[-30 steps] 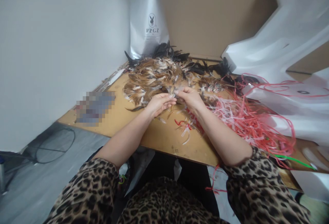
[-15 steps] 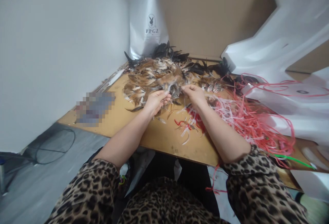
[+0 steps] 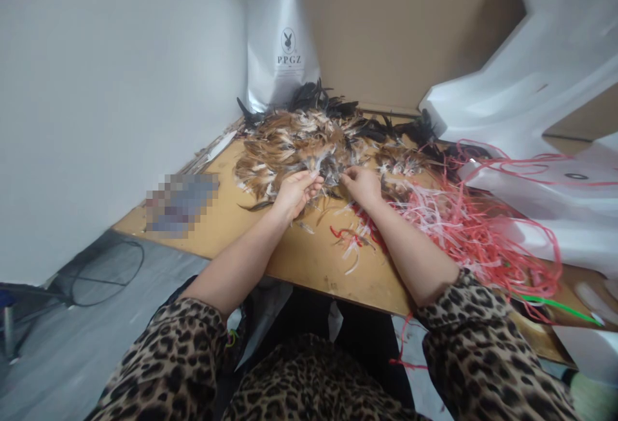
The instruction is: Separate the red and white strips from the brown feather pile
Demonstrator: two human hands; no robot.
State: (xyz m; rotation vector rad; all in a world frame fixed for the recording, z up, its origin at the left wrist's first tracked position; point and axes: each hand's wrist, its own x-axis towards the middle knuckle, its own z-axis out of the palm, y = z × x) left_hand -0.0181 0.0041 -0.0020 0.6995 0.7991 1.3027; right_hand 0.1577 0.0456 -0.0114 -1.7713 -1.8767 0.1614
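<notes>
A pile of brown, white and black feathers covers the far part of the wooden board. My left hand rests at the pile's near edge with its fingers pinched on a small bunch of feathers. My right hand sits just to the right of it, fingertips closed on feathers at the same edge. The two hands are a few centimetres apart. Both forearms are bare below leopard-print sleeves.
A tangle of red and pink plastic strips lies right of my right arm. A white bag stands against the brown wall. White foam pieces crowd the right. A blurred flat item lies at the left edge.
My hands have moved apart from touching each other and reached a little farther into the near edge of the feather pile. The view has shifted slightly downward.
</notes>
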